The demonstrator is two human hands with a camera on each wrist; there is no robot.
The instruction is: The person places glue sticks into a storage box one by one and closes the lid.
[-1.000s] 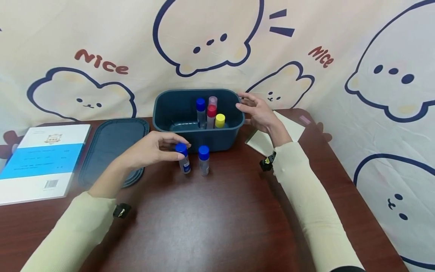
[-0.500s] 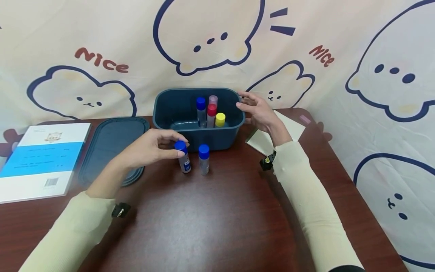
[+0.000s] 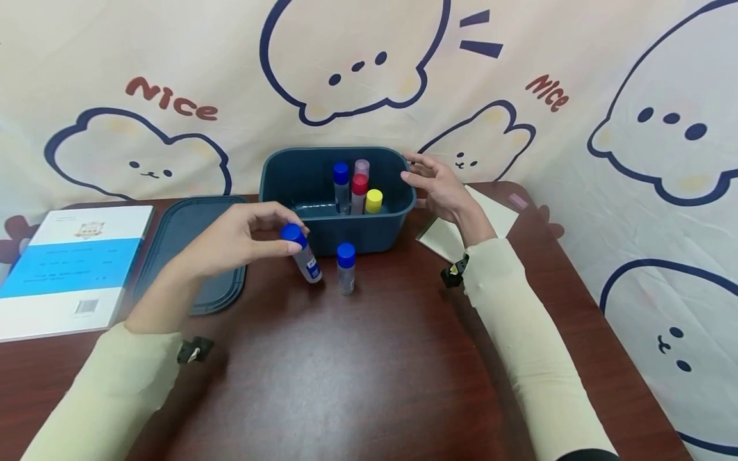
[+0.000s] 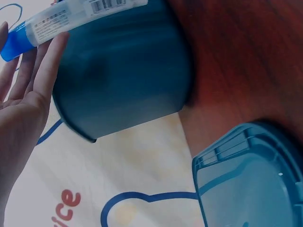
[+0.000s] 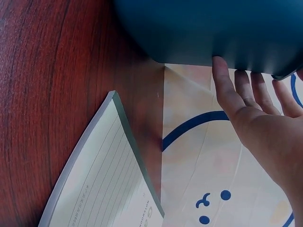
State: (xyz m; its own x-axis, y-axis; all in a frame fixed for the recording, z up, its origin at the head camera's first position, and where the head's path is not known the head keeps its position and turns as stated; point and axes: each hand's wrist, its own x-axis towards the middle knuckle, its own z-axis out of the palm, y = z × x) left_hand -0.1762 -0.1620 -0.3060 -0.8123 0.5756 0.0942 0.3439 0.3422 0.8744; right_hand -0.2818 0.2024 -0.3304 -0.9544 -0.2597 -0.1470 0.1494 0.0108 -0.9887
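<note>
Pinching a blue-capped tube (image 3: 301, 252) tilted above the bench (image 3: 369, 358), the left hand (image 3: 233, 240) should keep its cap grip firm; the right hand (image 3: 441, 189), fingers straight, steadies the bin (image 3: 337, 230).

Count recorded: six capped tubes in all. Three blue-capped: one (image 3: 302, 255) tilted in the left hand (image 3: 230, 240), one (image 3: 346, 267) upright on the tabletop (image 3: 369, 371), one (image 3: 341, 186) in the bin (image 3: 277, 186). One red-capped (image 3: 359, 194), one yellow-capped (image 3: 373, 202), one pink-capped (image 3: 362, 169), all in the bin. One bin, one lid (image 3: 190, 250), one booklet (image 3: 69, 269), one lined notepad (image 3: 496, 218).
</note>
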